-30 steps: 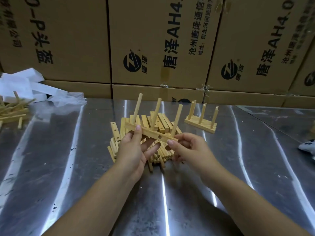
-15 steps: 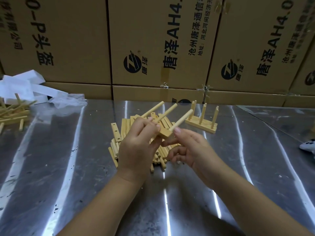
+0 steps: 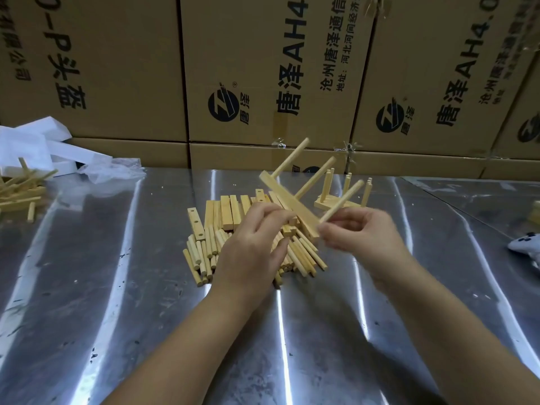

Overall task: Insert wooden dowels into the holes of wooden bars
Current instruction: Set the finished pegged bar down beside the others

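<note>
Fingers (image 3: 334, 229) of the right hand (image 3: 365, 238) curled and pinching the near end of the wooden bar (image 3: 295, 207), at the foot of the closest dowel, just right of centre frame. Blurred there, so no finer reading of the grip. Left hand (image 3: 254, 247) at centre, fingers (image 3: 276, 211) bent, tips up against the bar's left edge; cannot tell through the blur whether gripping or only touching.

Bar up in the air above the pile, slanting from upper left down to lower right, with three dowels (image 3: 317, 176) seated in it and pointing up and to the right, roughly parallel.

Beneath both hands, lying on the steel table (image 3: 87, 287): a pile of loose bars and dowels (image 3: 210, 252), flat bars toward the back, round dowels toward the front, and a drilled bar (image 3: 195, 223) with its holes showing at the pile's left edge. Behind the right hand, a finished rack (image 3: 323, 204) standing on the table with dowels upright, partly hidden by the raised piece.

Far upper left, a second heap of sticks (image 3: 17, 188) beside white paper (image 3: 38, 144) and crumpled clear plastic (image 3: 114, 171). Across the whole top, printed cardboard boxes (image 3: 117, 68) stacked along the table's back edge. At the right edge, a white object (image 3: 526, 244) with dark spots, cut off by the frame.
</note>
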